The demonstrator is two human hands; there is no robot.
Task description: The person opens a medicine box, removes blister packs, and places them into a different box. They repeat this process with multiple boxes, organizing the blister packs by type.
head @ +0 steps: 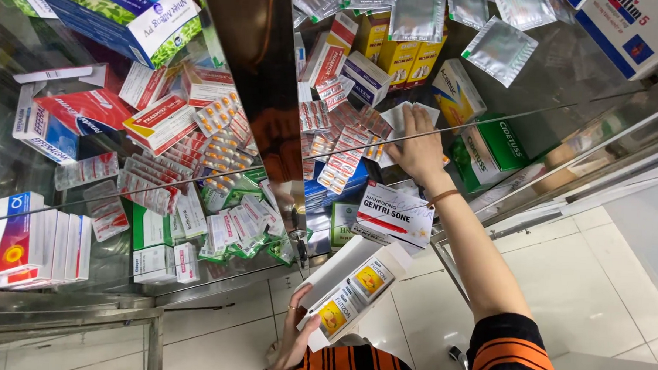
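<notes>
Left hand (pixel 296 339): clamped around the lower end of an open white carton (pixel 350 289), held low and tilted with its open face up so the small yellow-labelled boxes (pixel 354 297) packed inside stay put and stay in reach. Right hand (pixel 418 148): arm stretched into the glass cabinet, fingers spread and pressed flat on the loose blister strips (pixel 342 145) near the front edge of the glass shelf (pixel 540 98); it grips nothing. Stock around it: yellow boxes (pixel 397 58) standing at the shelf's back, a green box (pixel 493 148) just beside the wrist, and a white-and-red box (pixel 394 214) on the shelf below.
</notes>
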